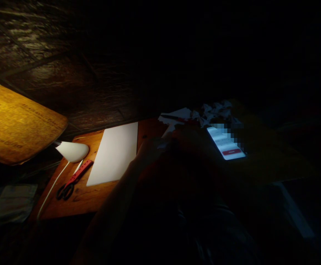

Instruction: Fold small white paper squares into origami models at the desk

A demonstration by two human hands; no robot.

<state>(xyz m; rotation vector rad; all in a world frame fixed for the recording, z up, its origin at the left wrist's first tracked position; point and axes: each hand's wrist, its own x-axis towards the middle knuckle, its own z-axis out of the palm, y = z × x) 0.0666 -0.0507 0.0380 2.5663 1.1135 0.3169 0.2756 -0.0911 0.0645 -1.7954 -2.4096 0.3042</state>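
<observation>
In the dim middle of the table, my left hand (154, 148) has its fingers closed on a small piece of white paper (169, 131). Close beside it on the right is my right hand (187, 139), nearly lost in shadow; its fingers cannot be made out. Just beyond both hands lie cut pieces of white paper (186, 111) with a dark, long tool with a red part on them, too dim to name. A blank white sheet (116, 154) lies flat left of my left hand.
A lamp with a yellow shade (19, 125) and white base (73, 151) stands at the left. Near it lie scissors with black handles (65, 192) and a red cover (79, 172). Crumpled paper scraps (217, 111) lie behind a lit phone (226, 143) at the right.
</observation>
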